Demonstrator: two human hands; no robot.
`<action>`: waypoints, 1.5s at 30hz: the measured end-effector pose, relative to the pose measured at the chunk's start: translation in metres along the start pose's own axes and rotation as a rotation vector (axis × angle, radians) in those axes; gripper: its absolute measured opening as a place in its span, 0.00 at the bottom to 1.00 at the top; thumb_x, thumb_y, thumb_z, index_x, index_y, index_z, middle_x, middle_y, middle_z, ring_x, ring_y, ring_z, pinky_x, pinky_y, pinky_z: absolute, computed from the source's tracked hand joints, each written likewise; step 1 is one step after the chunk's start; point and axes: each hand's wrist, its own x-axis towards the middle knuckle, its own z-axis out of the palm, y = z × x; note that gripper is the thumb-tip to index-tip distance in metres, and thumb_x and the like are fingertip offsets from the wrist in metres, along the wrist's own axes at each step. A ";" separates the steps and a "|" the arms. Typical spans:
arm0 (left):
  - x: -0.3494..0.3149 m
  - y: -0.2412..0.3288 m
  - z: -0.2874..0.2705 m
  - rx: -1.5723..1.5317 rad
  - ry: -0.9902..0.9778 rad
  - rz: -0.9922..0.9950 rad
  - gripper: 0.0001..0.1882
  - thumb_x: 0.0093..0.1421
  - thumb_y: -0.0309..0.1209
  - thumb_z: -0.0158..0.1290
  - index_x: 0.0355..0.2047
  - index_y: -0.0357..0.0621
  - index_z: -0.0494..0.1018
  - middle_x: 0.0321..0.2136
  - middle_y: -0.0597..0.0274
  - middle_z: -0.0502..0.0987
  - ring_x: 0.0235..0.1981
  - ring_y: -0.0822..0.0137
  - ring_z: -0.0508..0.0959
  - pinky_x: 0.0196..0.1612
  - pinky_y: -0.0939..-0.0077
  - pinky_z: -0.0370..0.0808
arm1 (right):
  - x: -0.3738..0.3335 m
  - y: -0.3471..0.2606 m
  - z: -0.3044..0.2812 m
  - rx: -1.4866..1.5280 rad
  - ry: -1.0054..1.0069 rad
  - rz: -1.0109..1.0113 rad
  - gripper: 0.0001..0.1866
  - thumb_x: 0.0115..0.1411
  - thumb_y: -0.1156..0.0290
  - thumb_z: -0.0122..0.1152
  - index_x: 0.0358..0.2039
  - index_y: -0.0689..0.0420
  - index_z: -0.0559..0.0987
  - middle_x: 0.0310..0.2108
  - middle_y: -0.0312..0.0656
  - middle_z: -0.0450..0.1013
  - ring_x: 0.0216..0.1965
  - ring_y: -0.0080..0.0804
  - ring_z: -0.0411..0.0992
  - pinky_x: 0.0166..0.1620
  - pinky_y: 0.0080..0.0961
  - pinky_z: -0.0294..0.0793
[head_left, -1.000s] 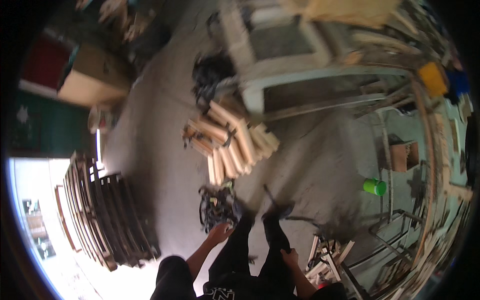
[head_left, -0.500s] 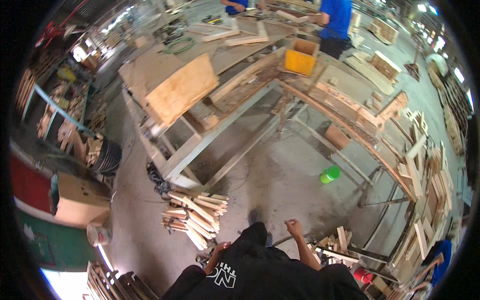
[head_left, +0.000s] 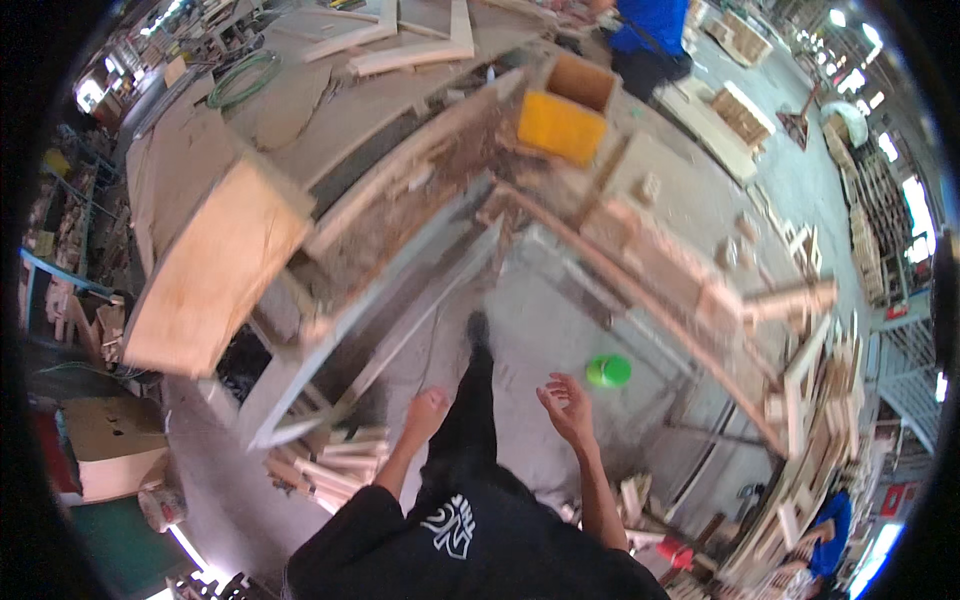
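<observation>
Green container (head_left: 608, 371), round, bright-sided, on the floor (head_left: 530, 325), near the right hand (head_left: 570, 412); contents hidden. Right fingers: spread open. Left hand (head_left: 428, 412): blurred; cannot tell whether its fingers are open or closed. Yellow box (head_left: 562, 128): open-topped, brown inner walls showing, on the worktop (head_left: 650, 157). Cardboard box (head_left: 118, 462): brown, far left; contents hidden.

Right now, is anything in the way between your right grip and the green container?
Nothing visible is: the open right grip hangs left of the green container in the picture, with only floor showing between them.
</observation>
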 end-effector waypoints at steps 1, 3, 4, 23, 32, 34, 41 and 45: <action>0.039 0.010 0.000 0.029 0.003 0.051 0.17 0.57 0.36 0.60 0.42 0.39 0.76 0.32 0.48 0.80 0.32 0.51 0.81 0.38 0.62 0.77 | 0.052 -0.020 0.005 -0.052 0.034 -0.107 0.18 0.55 0.65 0.69 0.42 0.63 0.78 0.32 0.44 0.79 0.35 0.30 0.78 0.39 0.27 0.75; 0.111 0.034 0.008 -0.097 -0.020 0.013 0.17 0.59 0.35 0.59 0.44 0.38 0.75 0.34 0.49 0.81 0.33 0.54 0.81 0.39 0.64 0.77 | 0.162 -0.065 0.020 -0.164 0.093 -0.336 0.18 0.55 0.66 0.70 0.41 0.62 0.78 0.33 0.45 0.79 0.35 0.34 0.78 0.40 0.29 0.75; 0.139 0.049 0.015 -0.178 -0.042 0.003 0.17 0.59 0.35 0.59 0.45 0.38 0.75 0.34 0.50 0.81 0.33 0.55 0.81 0.40 0.65 0.77 | 0.216 -0.088 0.025 -0.223 0.116 -0.436 0.17 0.55 0.66 0.69 0.41 0.61 0.78 0.34 0.46 0.79 0.35 0.35 0.78 0.40 0.29 0.75; 0.298 0.148 -0.096 -0.138 0.262 -0.045 0.15 0.59 0.27 0.58 0.47 0.37 0.75 0.38 0.51 0.81 0.38 0.60 0.81 0.43 0.68 0.77 | 0.644 -0.382 0.175 -0.990 -0.448 -1.232 0.32 0.38 0.41 0.72 0.34 0.58 0.82 0.34 0.46 0.77 0.45 0.45 0.74 0.57 0.71 0.52; 0.395 0.295 -0.160 0.256 0.595 0.585 0.55 0.45 0.47 0.70 0.66 0.36 0.52 0.65 0.43 0.55 0.66 0.45 0.54 0.66 0.48 0.56 | 0.506 -0.458 -0.097 -0.338 -0.364 -1.252 0.37 0.41 0.37 0.70 0.28 0.64 0.80 0.23 0.47 0.76 0.30 0.43 0.76 0.46 0.38 0.69; 0.401 0.358 -0.178 0.575 0.692 0.868 0.60 0.40 0.50 0.72 0.66 0.37 0.51 0.64 0.41 0.56 0.65 0.41 0.55 0.65 0.42 0.55 | 0.463 -0.458 -0.181 -0.139 -0.494 -1.151 0.35 0.42 0.40 0.73 0.31 0.66 0.81 0.25 0.48 0.77 0.29 0.41 0.76 0.41 0.33 0.72; 0.377 0.467 -0.057 0.320 -0.247 0.894 0.41 0.39 0.46 0.73 0.51 0.39 0.70 0.44 0.46 0.74 0.44 0.47 0.76 0.43 0.52 0.73 | 0.341 -0.317 -0.372 0.168 -0.586 -1.012 0.31 0.44 0.51 0.77 0.34 0.68 0.81 0.29 0.46 0.80 0.32 0.30 0.76 0.37 0.29 0.74; 0.309 0.463 0.056 0.460 -0.598 1.133 0.27 0.35 0.44 0.76 0.25 0.40 0.73 0.21 0.54 0.76 0.27 0.53 0.77 0.27 0.61 0.71 | 0.227 -0.196 -0.422 0.056 -0.258 -0.599 0.25 0.45 0.55 0.76 0.31 0.66 0.79 0.25 0.49 0.76 0.30 0.41 0.76 0.36 0.32 0.73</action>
